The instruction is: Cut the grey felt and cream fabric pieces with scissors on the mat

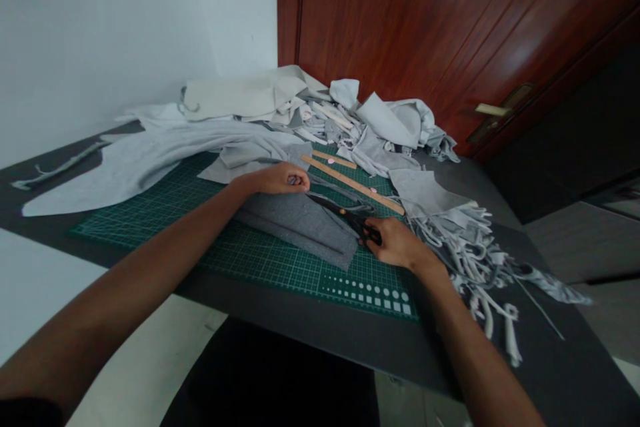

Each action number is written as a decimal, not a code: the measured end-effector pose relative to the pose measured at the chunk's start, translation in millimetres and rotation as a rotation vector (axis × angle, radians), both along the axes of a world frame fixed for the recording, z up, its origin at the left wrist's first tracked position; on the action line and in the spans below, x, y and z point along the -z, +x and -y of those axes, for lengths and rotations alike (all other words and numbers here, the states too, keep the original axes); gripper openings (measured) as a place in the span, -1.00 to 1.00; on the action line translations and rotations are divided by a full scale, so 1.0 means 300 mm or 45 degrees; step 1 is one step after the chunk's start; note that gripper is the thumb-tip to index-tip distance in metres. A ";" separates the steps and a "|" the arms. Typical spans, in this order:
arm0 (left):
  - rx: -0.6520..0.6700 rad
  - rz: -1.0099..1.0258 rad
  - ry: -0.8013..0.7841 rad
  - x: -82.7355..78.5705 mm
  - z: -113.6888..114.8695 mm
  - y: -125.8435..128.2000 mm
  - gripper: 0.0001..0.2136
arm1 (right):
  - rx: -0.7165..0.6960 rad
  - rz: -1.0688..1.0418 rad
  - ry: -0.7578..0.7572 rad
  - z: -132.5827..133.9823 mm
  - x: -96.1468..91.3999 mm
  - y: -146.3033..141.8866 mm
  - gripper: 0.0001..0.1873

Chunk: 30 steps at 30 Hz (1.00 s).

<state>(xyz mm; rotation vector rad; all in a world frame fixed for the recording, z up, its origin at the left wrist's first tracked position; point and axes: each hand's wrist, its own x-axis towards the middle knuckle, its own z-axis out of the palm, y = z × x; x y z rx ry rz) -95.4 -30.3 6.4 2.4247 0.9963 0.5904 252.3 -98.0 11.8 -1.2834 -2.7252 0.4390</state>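
Note:
My left hand (285,179) is closed in a pinch on the far edge of a dark grey fabric piece (305,227), which lies over a green cutting mat (270,263). In my right hand (393,240) are black scissors (350,215), fingers through the handles. Their blades point left along the fabric's upper edge, towards my left hand. A narrow grey strip (350,193) lies just beyond the blades. How far the blades are apart is hard to make out.
Two wooden rulers (353,183) lie behind the scissors. Light grey cloth (150,153) spreads at the left, with heaped fabric scraps (345,123) at the back. Curled cut strips (470,260) pile up at the right on the dark table (300,323). A wooden door (400,27) stands behind.

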 end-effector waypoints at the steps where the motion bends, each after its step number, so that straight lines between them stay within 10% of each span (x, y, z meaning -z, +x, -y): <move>1: 0.001 -0.001 0.005 0.000 0.000 0.000 -0.79 | -0.001 -0.008 0.002 -0.002 0.002 -0.001 -0.94; 30: 0.017 -0.015 0.017 0.007 -0.005 -0.003 -0.79 | -0.046 -0.015 -0.009 -0.004 0.002 0.006 -0.99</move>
